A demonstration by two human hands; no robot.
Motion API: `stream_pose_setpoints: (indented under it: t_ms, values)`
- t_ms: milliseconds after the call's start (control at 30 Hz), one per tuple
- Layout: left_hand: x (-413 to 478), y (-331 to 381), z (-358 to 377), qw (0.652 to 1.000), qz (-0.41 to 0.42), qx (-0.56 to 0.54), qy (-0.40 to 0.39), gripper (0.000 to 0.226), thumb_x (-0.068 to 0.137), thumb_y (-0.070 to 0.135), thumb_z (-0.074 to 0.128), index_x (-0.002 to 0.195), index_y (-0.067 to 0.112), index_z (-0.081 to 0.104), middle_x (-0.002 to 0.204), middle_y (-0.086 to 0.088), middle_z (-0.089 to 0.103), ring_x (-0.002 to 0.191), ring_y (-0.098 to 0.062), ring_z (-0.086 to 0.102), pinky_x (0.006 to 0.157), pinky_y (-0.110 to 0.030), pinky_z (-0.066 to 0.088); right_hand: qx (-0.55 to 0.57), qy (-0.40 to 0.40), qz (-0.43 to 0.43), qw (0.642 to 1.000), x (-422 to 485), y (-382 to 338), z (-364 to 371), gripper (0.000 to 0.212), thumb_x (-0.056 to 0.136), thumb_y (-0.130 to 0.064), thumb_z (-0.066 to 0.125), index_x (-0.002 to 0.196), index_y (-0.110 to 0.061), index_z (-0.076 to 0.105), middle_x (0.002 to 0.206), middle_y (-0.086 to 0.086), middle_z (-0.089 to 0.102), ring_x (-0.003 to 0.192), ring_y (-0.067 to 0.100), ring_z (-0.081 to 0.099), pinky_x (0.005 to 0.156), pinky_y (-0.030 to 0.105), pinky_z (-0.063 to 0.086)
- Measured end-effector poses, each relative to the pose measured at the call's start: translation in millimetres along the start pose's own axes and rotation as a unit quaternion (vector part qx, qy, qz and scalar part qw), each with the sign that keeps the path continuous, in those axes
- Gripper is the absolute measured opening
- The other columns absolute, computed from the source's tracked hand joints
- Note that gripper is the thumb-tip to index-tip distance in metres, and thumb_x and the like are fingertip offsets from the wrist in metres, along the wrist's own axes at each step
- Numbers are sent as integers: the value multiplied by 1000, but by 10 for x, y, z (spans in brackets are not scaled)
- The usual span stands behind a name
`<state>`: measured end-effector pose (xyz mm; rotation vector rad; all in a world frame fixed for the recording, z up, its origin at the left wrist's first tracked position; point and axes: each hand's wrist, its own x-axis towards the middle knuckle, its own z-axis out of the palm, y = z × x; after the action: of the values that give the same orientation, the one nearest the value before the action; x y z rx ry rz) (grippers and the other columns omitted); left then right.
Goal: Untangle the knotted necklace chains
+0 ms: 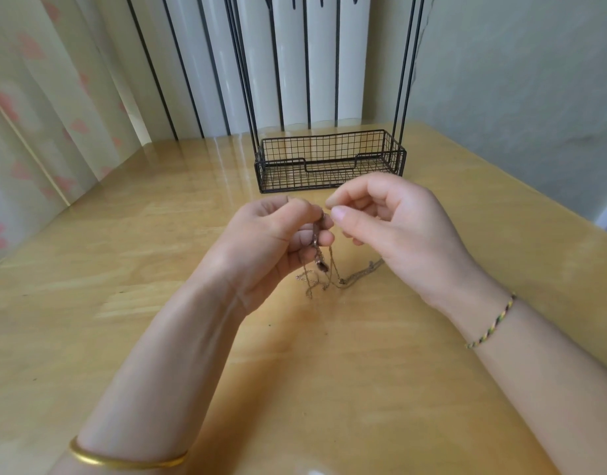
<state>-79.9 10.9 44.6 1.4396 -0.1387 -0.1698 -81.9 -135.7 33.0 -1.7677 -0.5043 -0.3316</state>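
Above the middle of the wooden table (pixel 130 255), both hands are raised and nearly meet, forearms reaching in from the near edge. The left hand (pixel 278 241) is turned thumb-up with its fingers curled in, gripping the necklace chains (pixel 321 269). The chains hang from its fingertips in a tangled bunch, their lower loops trailing on the table just below. The right hand (pixel 391 224) sits palm-down, its thumb and forefinger tips drawn together right beside the left fingertips and the other fingers loosely bent. Whether a strand lies in that pinch is too fine to tell, though one strand runs under its palm. A gold bangle (pixel 124 457) circles the left forearm and a braided bracelet (pixel 490 323) the right wrist. A black wire basket (pixel 329 162) stands behind the hands.
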Motion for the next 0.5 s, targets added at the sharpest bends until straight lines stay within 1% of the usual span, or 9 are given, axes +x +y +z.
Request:
stream_pose_setpoints:
  t_ms: [33, 100, 200, 233, 267, 333, 367, 400, 500]
  values:
    - [0, 2, -4, 1000, 0, -1, 1, 19, 91, 4, 50, 74, 8, 59, 60, -2, 63, 54, -8, 59, 49, -16, 44, -13, 0, -4, 1000, -6, -7, 9, 10, 83, -3, 65, 85, -13, 66, 74, -6, 66, 69, -1, 57, 66, 17, 47]
    - [0, -1, -7, 1000, 1, 0, 4, 15, 91, 5, 53, 78, 7, 61, 61, -4, 64, 57, -9, 62, 51, -16, 45, -30, 7, -6, 1000, -20, -22, 21, 9, 81, -3, 68, 84, -12, 66, 71, -4, 68, 68, 0, 59, 67, 23, 51]
    - [-4, -9, -13, 1000, 9, 0, 12, 12, 89, 4, 56, 78, 8, 59, 62, -4, 66, 60, -11, 66, 52, -16, 46, -46, 25, -3, 999, -24, -26, 26, 9, 78, -6, 72, 82, -13, 67, 76, -1, 68, 71, 9, 65, 69, 32, 54]
    - [-5, -13, -15, 1000, 13, -2, 15, 13, 88, 3, 57, 77, 9, 58, 63, -4, 65, 62, -13, 66, 52, -16, 47, -57, 31, -3, 998, -17, -11, 28, 10, 77, -7, 73, 82, -14, 68, 78, -1, 67, 73, 13, 65, 69, 32, 54]
    - [-5, -16, -16, 1000, 18, -3, 19, 13, 88, 3, 58, 77, 9, 57, 64, -4, 65, 63, -14, 67, 51, -17, 48, -71, 36, -4, 997, -10, 3, 30, 10, 76, -7, 73, 81, -15, 68, 79, -1, 66, 75, 16, 64, 67, 28, 54]
    - [-8, -21, -15, 999, 27, 2, 24, 14, 88, 2, 58, 76, 9, 57, 65, -5, 66, 64, -15, 68, 51, -18, 48, -114, 47, -12, 992, 0, 31, 37, 12, 75, -8, 74, 79, -16, 68, 80, -2, 65, 74, 12, 61, 61, 15, 47]
    - [-8, -21, -12, 999, 30, 6, 22, 14, 88, 1, 58, 77, 9, 57, 66, -6, 67, 65, -16, 69, 51, -18, 49, -139, 50, -20, 989, 3, 37, 37, 11, 75, -8, 74, 78, -17, 69, 80, -3, 64, 72, 9, 59, 61, 11, 43]
    - [-10, -23, -8, 999, 31, 8, 19, 14, 88, 1, 58, 77, 9, 57, 67, -7, 68, 66, -16, 70, 52, -18, 49, -159, 51, -28, 986, 2, 41, 35, 10, 75, -8, 74, 78, -17, 69, 80, -4, 64, 71, 7, 57, 61, 9, 41]
    - [-13, -26, 9, 999, 35, 12, 9, 16, 89, 2, 56, 75, 9, 57, 70, -10, 70, 72, -17, 71, 55, -17, 50, -195, 60, -54, 978, 2, 62, 22, 8, 78, -8, 71, 77, -16, 69, 79, -5, 62, 70, 6, 55, 62, 11, 40]
